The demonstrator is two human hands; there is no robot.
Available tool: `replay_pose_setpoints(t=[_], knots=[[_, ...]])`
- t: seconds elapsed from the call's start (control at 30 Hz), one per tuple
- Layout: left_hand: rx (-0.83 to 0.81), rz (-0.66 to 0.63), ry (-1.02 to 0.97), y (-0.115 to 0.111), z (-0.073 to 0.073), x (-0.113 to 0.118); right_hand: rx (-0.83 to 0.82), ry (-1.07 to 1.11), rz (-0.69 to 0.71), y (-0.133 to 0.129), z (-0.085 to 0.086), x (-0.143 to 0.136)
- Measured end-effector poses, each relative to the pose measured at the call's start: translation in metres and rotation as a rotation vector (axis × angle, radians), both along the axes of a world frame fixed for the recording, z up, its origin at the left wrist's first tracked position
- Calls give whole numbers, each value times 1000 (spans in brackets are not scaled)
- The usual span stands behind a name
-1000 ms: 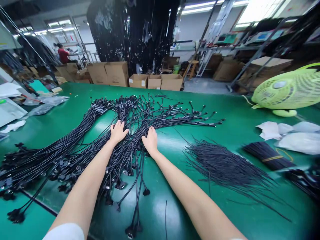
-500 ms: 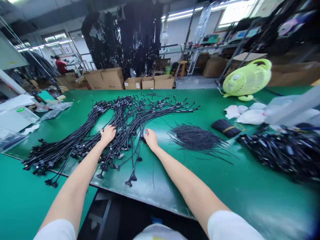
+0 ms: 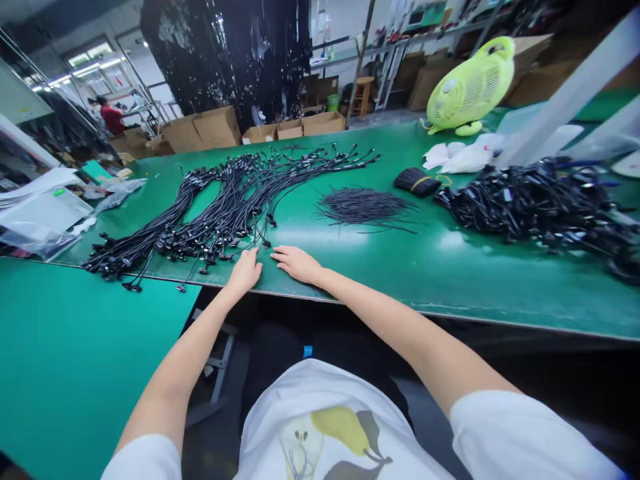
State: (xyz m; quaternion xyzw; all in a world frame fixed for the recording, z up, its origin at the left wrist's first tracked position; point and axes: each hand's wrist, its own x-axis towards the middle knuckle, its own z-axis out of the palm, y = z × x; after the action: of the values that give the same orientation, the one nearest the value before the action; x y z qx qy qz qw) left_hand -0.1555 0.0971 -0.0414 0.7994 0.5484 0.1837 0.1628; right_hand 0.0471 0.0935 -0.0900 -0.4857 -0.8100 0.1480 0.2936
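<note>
Left hand and right hand have drawn back to the counter edge, the right loosely spread, the left's hold unclear. Cables lie just beyond, bundled probably to keep plugs together.

I read bright, even light over the bench, with soft white glare on its green surface near the middle. I see bright strips of light at the upper left. I register deep shadow beneath the bench edge and a dim upper-right corner. I note wide-angle stretch toward the margins, enlarging the right sleeve. I find the far background soft; among the cables, individual strands merge.
</note>
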Motion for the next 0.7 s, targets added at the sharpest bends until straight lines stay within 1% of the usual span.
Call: replay_pose_setpoints(t=[0.03, 0.1, 0.2, 0.27, 0.3, 0.33, 0.37, 0.4, 0.47, 0.5, 0.53, 0.57, 0.6, 0.63, 0.67, 0.7], knots=[[-23, 21, -35, 5, 5, -2, -5, -22, 31, -5, 3, 7], [-72, 54, -110, 13, 18, -7, -14, -50, 23, -6, 15, 31], [-135, 63, -250, 15, 40, -12, -2, -56, -121, 3, 36, 88], [-174, 52, -367, 7, 54, -14, 32, -45, -227, 2, 46, 123], [-198, 46, -429, 0, 61, -13, 54, -38, -264, -2, 49, 133], [-224, 40, -489, -10, 67, -12, 75, -33, -289, -8, 51, 137], [-250, 35, -545, -23, 72, -10, 95, -29, -300, -16, 52, 134], [-290, 28, -602, -39, 76, -6, 112, -27, -300, -24, 52, 125], [-387, 7, -705, -78, 80, 3, 142, -20, -256, -37, 54, 92], [-555, -4, -856, -100, 80, 5, 155, -19, -203, -41, 57, 72], [-742, -36, -945, -123, 80, 5, 162, -31, -130, -41, 60, 51], [-905, -80, -983, -145, 79, 2, 160, -53, -51, -37, 65, 33], [-1024, -140, -1005, -165, 79, -6, 147, -81, 22, -29, 72, 18], [-1098, -228, -1023, -183, 79, -18, 128, -110, 75, -16, 80, 7], [-1113, -258, -1041, -196, 80, -33, 108, -133, 98, -1, 89, 2], [-1069, -180, -1104, -206, 80, -50, 94, -141, 93, 17, 98, 2]])
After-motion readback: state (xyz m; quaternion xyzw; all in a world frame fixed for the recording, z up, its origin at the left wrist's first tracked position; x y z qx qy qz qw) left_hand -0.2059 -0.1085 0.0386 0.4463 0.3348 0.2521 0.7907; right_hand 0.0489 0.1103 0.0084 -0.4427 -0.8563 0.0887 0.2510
